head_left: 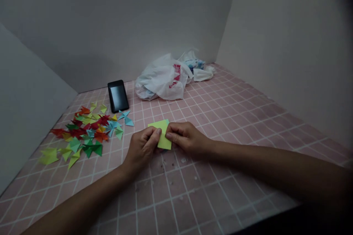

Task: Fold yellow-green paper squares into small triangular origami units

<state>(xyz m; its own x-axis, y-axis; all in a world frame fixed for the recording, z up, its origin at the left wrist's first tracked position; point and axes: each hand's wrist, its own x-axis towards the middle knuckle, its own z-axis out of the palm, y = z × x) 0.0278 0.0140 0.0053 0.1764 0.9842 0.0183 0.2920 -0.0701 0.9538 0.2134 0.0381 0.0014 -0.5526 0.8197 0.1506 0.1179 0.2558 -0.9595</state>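
A small yellow-green paper (pixel 164 140) is held up between my two hands, over the middle of the pink tiled surface. My left hand (pixel 143 145) pinches its left side, thumb on the near face. At its right edge my right hand (pixel 188 137) grips it, with thumb and bent fingers pressed together. A sliver of blue-green shows behind the paper's edges; what it belongs to is partly hidden. To the left of my hands lies a spread of folded paper pieces (pixel 82 132) in red, orange, yellow, green and light blue.
A black phone (pixel 118 96) lies beyond the folded pieces. A crumpled white plastic bag (pixel 162 79) with red print stands at the back, with more wrapping (pixel 203 73) to its right. Grey walls (pixel 124 22) rise behind and on both sides of the tiled surface (pixel 220 117).
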